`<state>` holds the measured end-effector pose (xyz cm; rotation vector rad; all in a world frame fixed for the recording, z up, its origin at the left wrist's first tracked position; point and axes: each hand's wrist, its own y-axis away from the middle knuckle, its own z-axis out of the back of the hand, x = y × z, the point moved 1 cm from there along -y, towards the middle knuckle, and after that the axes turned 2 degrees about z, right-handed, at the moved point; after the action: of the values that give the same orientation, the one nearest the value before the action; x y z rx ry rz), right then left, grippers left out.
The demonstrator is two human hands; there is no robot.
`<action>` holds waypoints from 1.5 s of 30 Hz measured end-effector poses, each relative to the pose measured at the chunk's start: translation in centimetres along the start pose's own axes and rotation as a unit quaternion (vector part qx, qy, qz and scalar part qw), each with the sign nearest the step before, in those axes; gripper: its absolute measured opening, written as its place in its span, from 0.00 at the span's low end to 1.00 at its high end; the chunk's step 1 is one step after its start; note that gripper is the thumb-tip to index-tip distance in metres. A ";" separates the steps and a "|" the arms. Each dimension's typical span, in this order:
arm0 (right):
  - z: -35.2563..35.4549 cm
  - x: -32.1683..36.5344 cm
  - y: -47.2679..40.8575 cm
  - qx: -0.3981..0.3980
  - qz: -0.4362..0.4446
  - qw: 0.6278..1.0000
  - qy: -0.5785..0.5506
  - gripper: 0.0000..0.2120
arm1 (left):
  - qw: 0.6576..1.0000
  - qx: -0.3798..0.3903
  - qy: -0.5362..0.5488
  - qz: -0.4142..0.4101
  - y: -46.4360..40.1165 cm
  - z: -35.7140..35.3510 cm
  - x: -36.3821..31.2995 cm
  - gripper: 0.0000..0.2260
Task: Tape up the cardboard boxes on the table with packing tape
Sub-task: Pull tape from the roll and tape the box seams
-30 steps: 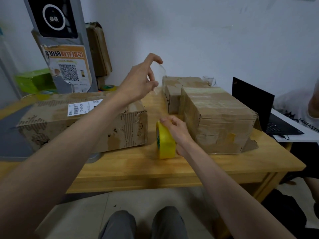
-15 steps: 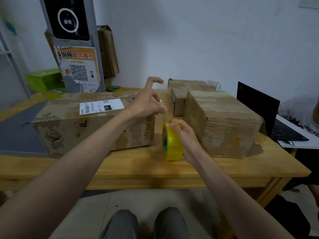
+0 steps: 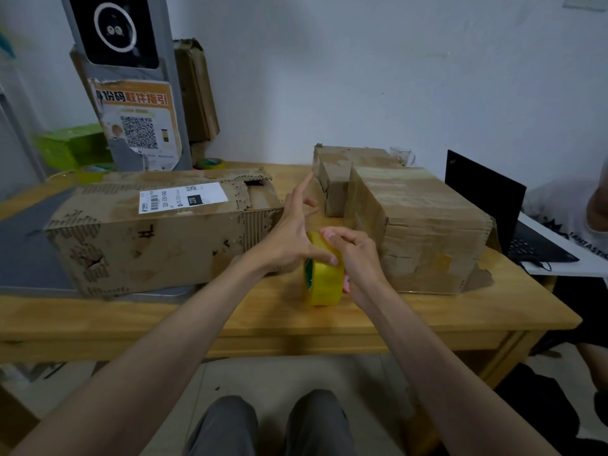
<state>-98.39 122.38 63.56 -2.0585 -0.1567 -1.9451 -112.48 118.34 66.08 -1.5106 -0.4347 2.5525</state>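
Nearest, upright on its edge on the wooden table: yellow tape roll. Right hand curled over its top, gripping. Left hand splayed – thumb touching the roll. Left, long worn box; right, taped box – smaller box behind.

Two bare forearms with no sleeves showing, left hand and right hand without rings, watch or gloves, slim wrists, grey trousers over both knees below the table edge
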 end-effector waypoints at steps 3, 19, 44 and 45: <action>-0.3 0.1 0.0 -0.015 0.003 1.000 0.007 0.06 | 0.999 0.005 -0.026 -0.026 0.1 -0.4 0.3 0.66; 0.6 1.8 2.5 -0.026 0.069 0.997 0.008 0.08 | 0.998 0.014 -0.038 -0.041 -1.2 -0.5 1.2 0.59; 0.4 4.8 -0.3 0.040 0.135 0.883 0.448 0.07 | 0.998 0.016 -0.036 -0.055 -1.1 -0.8 1.1 0.62; 0.4 4.9 -0.1 0.037 0.132 0.883 0.450 0.04 | 0.998 0.017 -0.039 -0.054 -1.2 -0.8 1.1 0.62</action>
<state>-97.65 121.96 68.45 -0.8870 0.2415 -2.4174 -112.35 119.87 65.17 -1.3428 -0.4678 2.5281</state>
